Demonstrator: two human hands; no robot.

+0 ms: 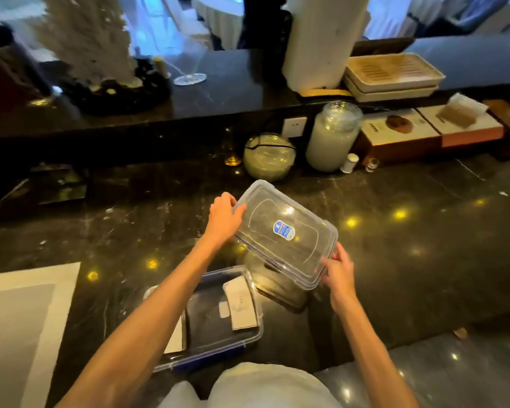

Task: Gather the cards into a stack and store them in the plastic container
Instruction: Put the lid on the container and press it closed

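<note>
A clear plastic lid (286,234) with a blue label hangs tilted above the dark marble counter. My left hand (223,214) grips its far left corner and my right hand (337,270) grips its near right corner. Below and nearer to me sits the open clear plastic container (248,341) with blue clips. A stack of pale cards (242,306) lies inside it at the right. Another pale card stack (177,338) shows at the container's left side, partly hidden by my left forearm.
A round glass bowl (268,157) and a tall glass jar (333,136) stand at the back of the counter. Boxes (401,136) and stacked trays (392,76) sit at the right rear. A white mat (18,319) lies at the left.
</note>
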